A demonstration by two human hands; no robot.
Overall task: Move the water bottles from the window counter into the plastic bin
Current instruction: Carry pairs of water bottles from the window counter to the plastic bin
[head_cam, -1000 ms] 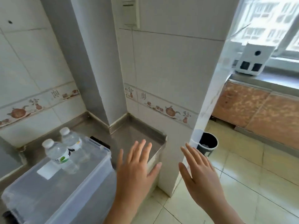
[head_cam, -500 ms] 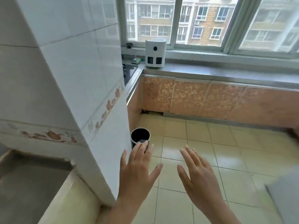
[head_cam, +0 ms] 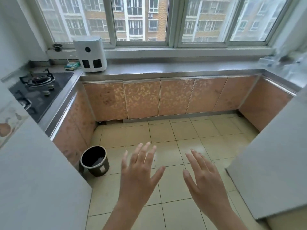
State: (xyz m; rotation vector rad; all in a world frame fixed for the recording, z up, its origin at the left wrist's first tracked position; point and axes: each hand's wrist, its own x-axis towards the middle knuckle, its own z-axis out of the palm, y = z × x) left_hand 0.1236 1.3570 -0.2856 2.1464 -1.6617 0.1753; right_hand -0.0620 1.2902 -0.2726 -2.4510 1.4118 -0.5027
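A: Where are the bottles?

B: At the far right of the counter (head_cam: 174, 68), under the window (head_cam: 141, 19), there is a blurred clump of clear plastic, the bottles (head_cam: 282, 62). They are too smeared to count, and I cannot tell which way their long axes run or where the caps point.

A: And the hands?

B: Both are raised over the floor (head_cam: 166, 133), backs to the camera, holding nothing. The left hand (head_cam: 139, 173) has its fingers straight and fanned, thumb out to the right. The right hand (head_cam: 204, 176) is the same, fingers spread and tipped slightly left. They are near each other but apart, and well short of the counter.

A: What is the counter like?

B: Long, smooth, grey metal with a dull sheen, running beneath the window and turning at both corners. Below it are flat cabinet doors (head_cam: 142, 98) in orange-brown with a pale leaf pattern, each edged in thin metal.

A: Anything else on it?

B: A white boxy appliance (head_cam: 90, 53) with rounded corners, one round dark spot and two dark squares on its face. A green sponge (head_cam: 72, 66) lies just beside it. Left of that, a black glass stove (head_cam: 37, 90) with a wire burner grate.

A: And the floor?

B: Glossy pale yellow square tiles. A round dark bin (head_cam: 95, 161) stands upright by the left cabinets.
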